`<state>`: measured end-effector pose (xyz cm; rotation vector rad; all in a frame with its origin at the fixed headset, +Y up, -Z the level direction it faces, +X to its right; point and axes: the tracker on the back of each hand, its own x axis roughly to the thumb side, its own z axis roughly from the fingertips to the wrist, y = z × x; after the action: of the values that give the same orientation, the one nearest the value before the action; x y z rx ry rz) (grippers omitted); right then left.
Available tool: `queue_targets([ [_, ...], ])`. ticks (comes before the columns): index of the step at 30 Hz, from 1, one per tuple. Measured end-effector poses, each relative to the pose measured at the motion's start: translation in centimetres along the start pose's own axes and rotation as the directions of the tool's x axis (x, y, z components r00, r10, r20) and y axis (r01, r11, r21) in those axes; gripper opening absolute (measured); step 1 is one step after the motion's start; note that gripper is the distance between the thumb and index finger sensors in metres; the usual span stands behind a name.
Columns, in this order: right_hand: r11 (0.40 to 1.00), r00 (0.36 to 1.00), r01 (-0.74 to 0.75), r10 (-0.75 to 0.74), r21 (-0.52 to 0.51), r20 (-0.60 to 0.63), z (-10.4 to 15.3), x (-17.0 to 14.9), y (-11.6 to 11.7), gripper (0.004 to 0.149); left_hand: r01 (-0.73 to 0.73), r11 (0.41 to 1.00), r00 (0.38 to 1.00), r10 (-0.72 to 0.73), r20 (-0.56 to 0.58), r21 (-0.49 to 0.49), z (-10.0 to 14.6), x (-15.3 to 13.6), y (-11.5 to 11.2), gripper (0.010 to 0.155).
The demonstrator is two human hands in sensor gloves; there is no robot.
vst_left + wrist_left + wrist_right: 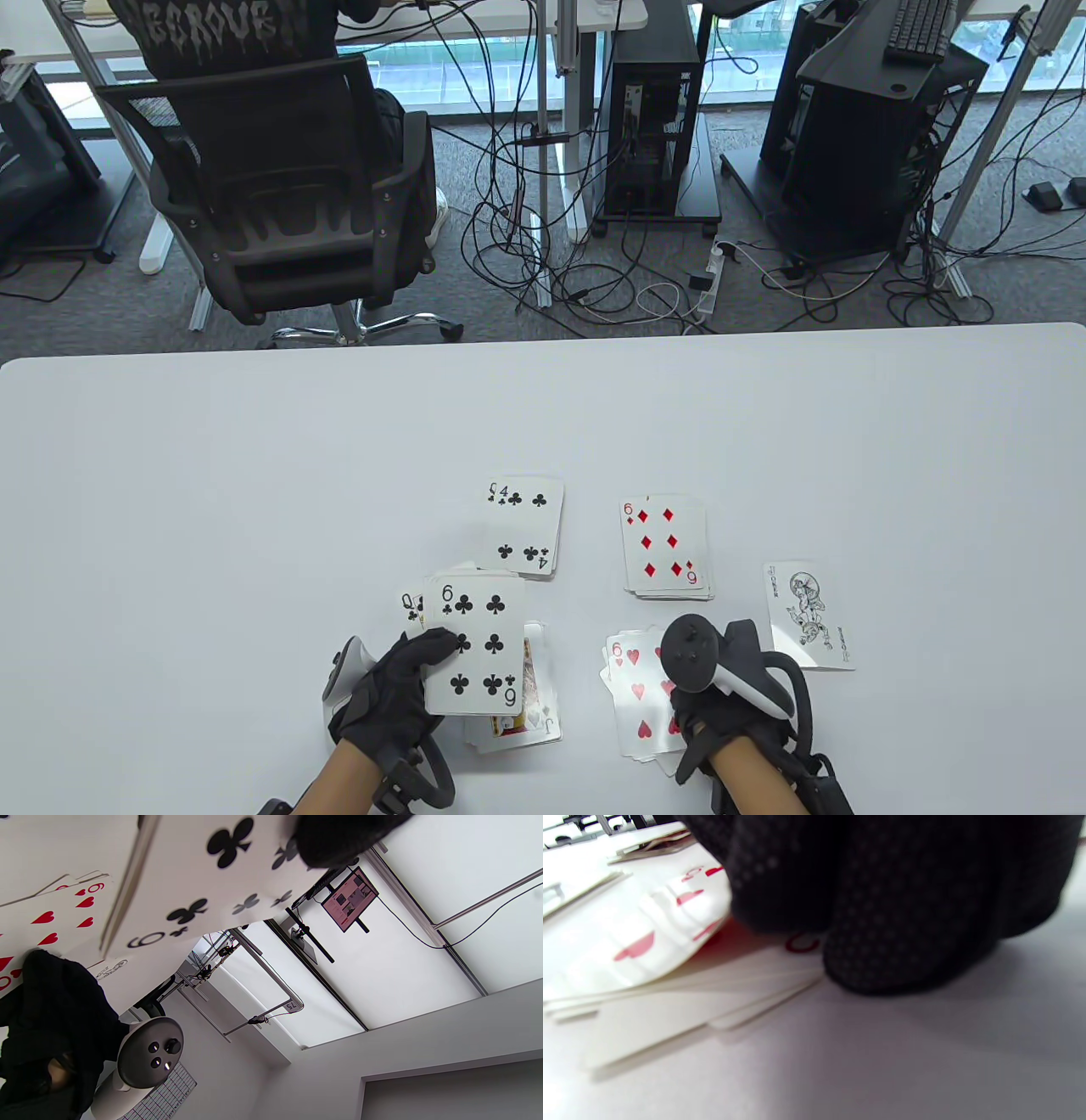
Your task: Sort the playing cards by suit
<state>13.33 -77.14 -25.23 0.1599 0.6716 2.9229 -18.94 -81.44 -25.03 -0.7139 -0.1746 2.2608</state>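
Left grip [399, 679] on "6" of clubs [475, 645]

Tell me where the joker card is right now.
In the table view the joker card lies face up alone at the far right of the cards, just right of the diamonds pile and beyond the right hand.

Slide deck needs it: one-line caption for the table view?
Left hand holds the deck, six of clubs on top; right hand rests on the hearts pile.
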Motion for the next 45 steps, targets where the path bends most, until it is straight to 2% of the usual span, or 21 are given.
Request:
queue_targets([
  [6, 0.995, 0.995, -0.098, 0.098, 0.007, 0.004, -0.1, 0.7, 0.3, 0.044, -0.001, 1.000, 1.000, 0.001, 0.002, -0.005, 0.0, 0.0, 0.0, 0.055],
  [12, 0.997, 0.997, -0.082, 0.082, 0.003, 0.000, 0.1, 0.6, -0.1, 0.047, -0.001, 1.000, 1.000, 0.001, 0.002, -0.008, 0.0, 0.0, -0.1, 0.055],
  [15, 0.998, 0.999, -0.046, 0.047, -0.034, 0.020, 0.3, 1.4, -1.5, 0.049, -0.001, 1.000, 1.000, 0.001, 0.007, -0.013, 0.0, 0.1, -0.1, 0.055],
  [20, 0.976, 0.983, 0.084, -0.048, -0.201, 0.178, 1.2, 4.7, -4.3, 0.052, -0.002, 1.000, 1.000, 0.002, 0.012, -0.013, -0.1, 0.1, -0.1, 0.055],
  [22, 0.949, 0.960, 0.170, -0.099, -0.265, 0.263, 1.5, 6.1, -5.0, 0.053, -0.003, 1.000, 1.000, 0.003, 0.012, -0.013, 0.0, 0.1, -0.1, 0.055],
  [26, 0.854, 0.871, 0.386, -0.213, -0.349, 0.443, 1.9, 9.1, -5.4, 0.056, -0.002, 1.000, 1.000, 0.003, 0.015, -0.010, 0.0, 0.1, -0.1, 0.055],
  [30, 0.794, 0.797, 0.511, -0.295, -0.329, 0.527, 1.4, 11.3, -4.8, 0.060, -0.003, 1.000, 1.000, 0.003, 0.018, -0.007, 0.0, 0.1, -0.1, 0.055],
  [33, 0.771, 0.762, 0.561, -0.338, -0.302, 0.553, 1.1, 12.4, -4.1, 0.072, -0.003, 1.000, 1.000, 0.003, 0.021, -0.004, 0.0, 0.2, -0.1, 0.055],
  [39, 0.824, 0.767, 0.521, -0.337, -0.223, 0.547, 0.8, 13.3, -3.0, 0.092, -0.019, 1.000, 0.999, 0.018, 0.031, 0.020, 0.0, 0.2, 0.1, 0.055],
  [42, 0.831, 0.774, 0.508, -0.326, -0.226, 0.542, 0.7, 13.5, -2.7, 0.091, -0.021, 0.999, 0.999, 0.020, 0.032, 0.025, 0.1, 0.2, 0.1, 0.055],
  [45, 0.799, 0.779, 0.531, -0.328, -0.283, 0.535, 0.6, 13.2, -2.6, 0.078, -0.014, 1.000, 0.999, 0.014, 0.033, 0.023, 0.1, 0.2, 0.1, 0.055],
])
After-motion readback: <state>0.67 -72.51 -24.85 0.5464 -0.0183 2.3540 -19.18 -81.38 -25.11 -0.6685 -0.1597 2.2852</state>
